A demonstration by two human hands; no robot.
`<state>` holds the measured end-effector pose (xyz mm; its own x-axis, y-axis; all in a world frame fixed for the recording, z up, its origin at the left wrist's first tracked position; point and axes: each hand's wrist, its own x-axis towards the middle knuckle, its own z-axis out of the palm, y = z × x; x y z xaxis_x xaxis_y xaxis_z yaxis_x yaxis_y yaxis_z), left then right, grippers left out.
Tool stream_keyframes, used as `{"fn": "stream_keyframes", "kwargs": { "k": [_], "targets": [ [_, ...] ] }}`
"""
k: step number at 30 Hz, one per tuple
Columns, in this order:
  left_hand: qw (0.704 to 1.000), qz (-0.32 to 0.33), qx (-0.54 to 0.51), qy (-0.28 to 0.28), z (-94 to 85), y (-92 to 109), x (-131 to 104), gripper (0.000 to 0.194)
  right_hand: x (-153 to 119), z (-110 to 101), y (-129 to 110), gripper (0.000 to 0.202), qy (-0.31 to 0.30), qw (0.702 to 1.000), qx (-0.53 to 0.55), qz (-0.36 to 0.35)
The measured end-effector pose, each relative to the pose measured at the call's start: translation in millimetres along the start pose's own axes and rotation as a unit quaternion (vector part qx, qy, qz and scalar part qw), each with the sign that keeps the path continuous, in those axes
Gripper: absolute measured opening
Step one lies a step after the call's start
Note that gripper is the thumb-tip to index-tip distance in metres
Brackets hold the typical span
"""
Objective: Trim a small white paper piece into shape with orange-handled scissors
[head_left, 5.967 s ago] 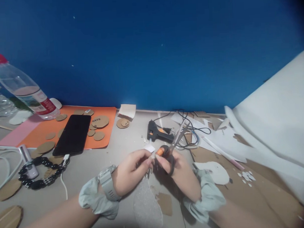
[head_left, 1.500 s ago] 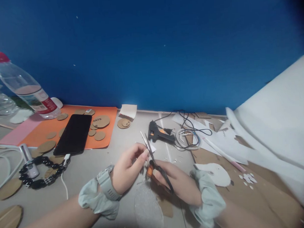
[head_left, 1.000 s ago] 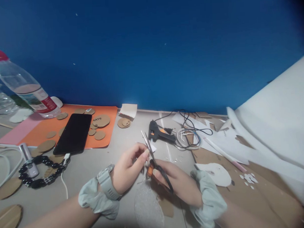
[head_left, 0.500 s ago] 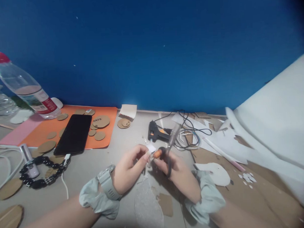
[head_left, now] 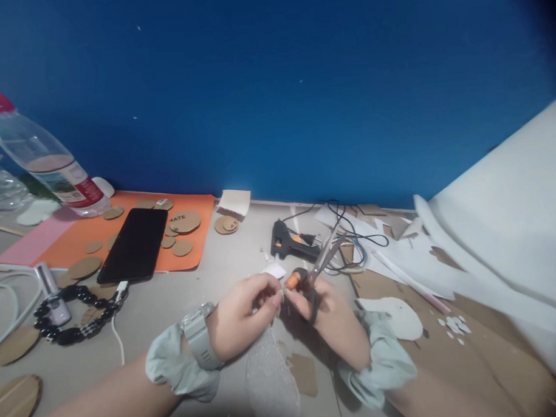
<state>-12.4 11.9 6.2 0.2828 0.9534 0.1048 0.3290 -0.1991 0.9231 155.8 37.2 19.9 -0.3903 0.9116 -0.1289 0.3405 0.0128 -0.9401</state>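
My left hand [head_left: 247,313] is closed, thumb and fingers pinching something small at its tips that I cannot make out. Facing it, my right hand [head_left: 330,319] holds the scissors [head_left: 323,255] by the black and orange handles, blades pointing up and away. The fingertips of both hands nearly meet. A small white paper piece [head_left: 274,270] lies just beyond my left fingers. Behind the hands is a black glue gun [head_left: 292,244]. Below them lie a pale speckled sheet [head_left: 271,379] and a brown cardboard scrap [head_left: 304,373].
At left are a phone [head_left: 136,245] on orange paper [head_left: 203,235], cardboard discs, a bead bracelet [head_left: 49,332] and a bottle [head_left: 64,173]. Cables, white paper, cardboard [head_left: 448,373] and small white bits [head_left: 455,325] lie at right. A blue wall stands behind.
The scissors' blades have spread apart and tilted to the right. My left fingers have shifted slightly right, and the white paper piece shows beyond them rather than at their tips.
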Motion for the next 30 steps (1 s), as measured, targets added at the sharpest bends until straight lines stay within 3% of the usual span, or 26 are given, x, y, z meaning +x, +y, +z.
{"fn": "stream_keyframes", "kwargs": {
  "k": [20, 30],
  "targets": [
    [1.0, -0.011, -0.015, 0.001, -0.2, 2.2, 1.9, 0.014, -1.6, 0.3, -5.7, 0.016, -0.013, 0.999, 0.019, 0.031],
    [1.0, -0.017, -0.025, 0.004, 0.0, 2.3, 1.7, 0.014, -2.1, -1.0, -5.8, 0.016, -0.011, 1.0, 0.003, 0.014]
  ]
}}
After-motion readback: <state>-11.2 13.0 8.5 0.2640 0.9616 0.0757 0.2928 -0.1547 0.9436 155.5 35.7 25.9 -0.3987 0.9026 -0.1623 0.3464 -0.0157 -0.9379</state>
